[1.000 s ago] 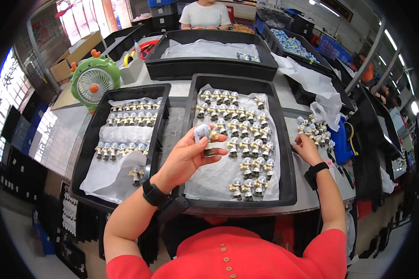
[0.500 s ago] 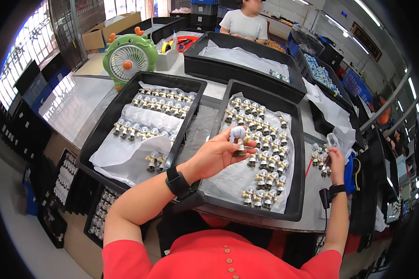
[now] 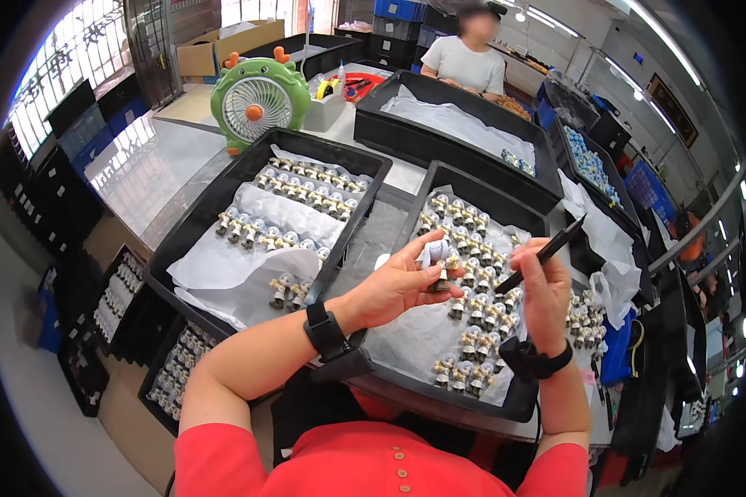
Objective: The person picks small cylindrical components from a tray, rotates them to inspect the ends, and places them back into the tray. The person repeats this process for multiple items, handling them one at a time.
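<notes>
My left hand pinches a small figurine with pale lilac hair, its dark base toward my fingers. My right hand grips a slim black pen-like tool, its thin lower end pointing left and down, a short gap from the figurine. Below both hands sits a black tray lined with white paper, with rows of similar figurines along its right side. Another black tray to the left holds more figurines in rows among paper sheets.
A green animal-shaped fan stands behind the left tray. A larger black tray with white paper lies at the far side, where a person in white sits. More figurines cluster right of my right wrist. Crates of figurines stand low left.
My right hand has come from the figurines at the right to above the tray, bringing the black tool up near the figurine. My left hand still holds the figurine. The view has shifted slightly.
</notes>
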